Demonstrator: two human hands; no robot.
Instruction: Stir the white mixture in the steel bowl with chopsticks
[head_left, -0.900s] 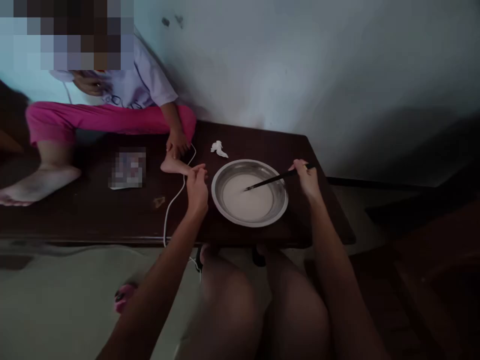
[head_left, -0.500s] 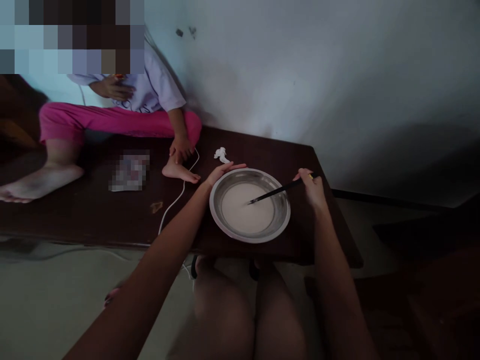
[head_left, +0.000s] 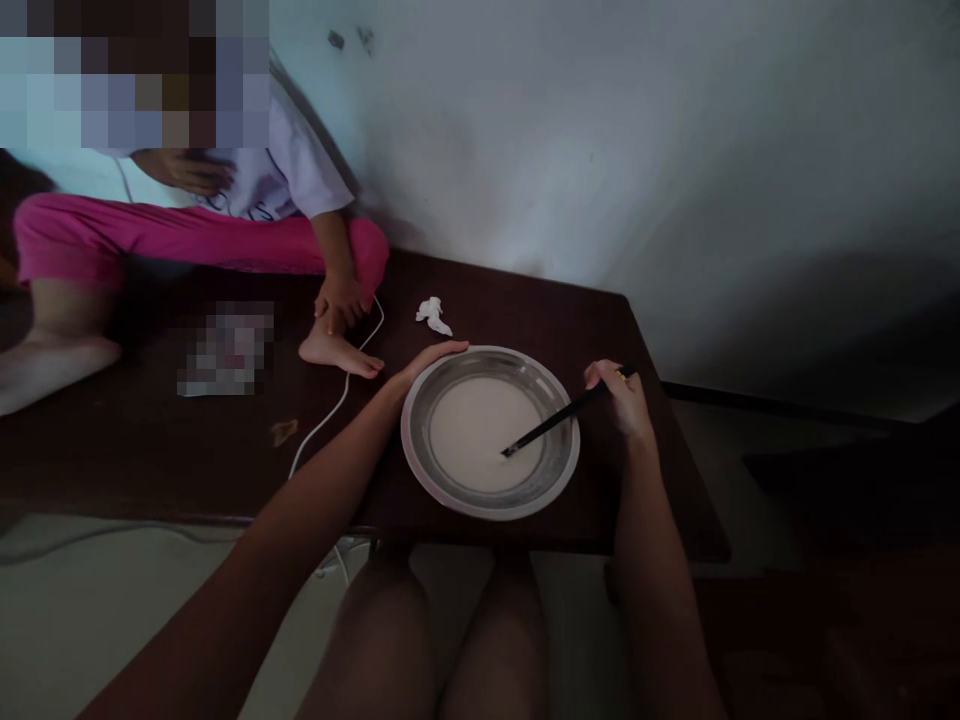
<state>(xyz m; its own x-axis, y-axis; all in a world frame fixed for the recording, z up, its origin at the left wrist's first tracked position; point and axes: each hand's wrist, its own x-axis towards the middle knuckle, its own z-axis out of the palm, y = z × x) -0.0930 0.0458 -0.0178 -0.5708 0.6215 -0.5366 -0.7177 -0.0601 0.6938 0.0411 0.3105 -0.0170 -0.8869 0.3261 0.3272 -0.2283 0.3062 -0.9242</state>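
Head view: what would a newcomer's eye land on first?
The round silver metal basin of whitish liquid, mid-picture on the dark brown table, probably wins; a slim black stick slants into it from the right hand. Bright pink trousers on a seated person, upper left, come next.

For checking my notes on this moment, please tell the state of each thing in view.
Metal bowl, upright, partly filled
White liquid, inside the bowl
Black chopsticks, slanted into the bowl
Left hand, fingers extended along the rim
Right hand, closed on the chopsticks
White tissue, crumpled
White cable, loosely curved
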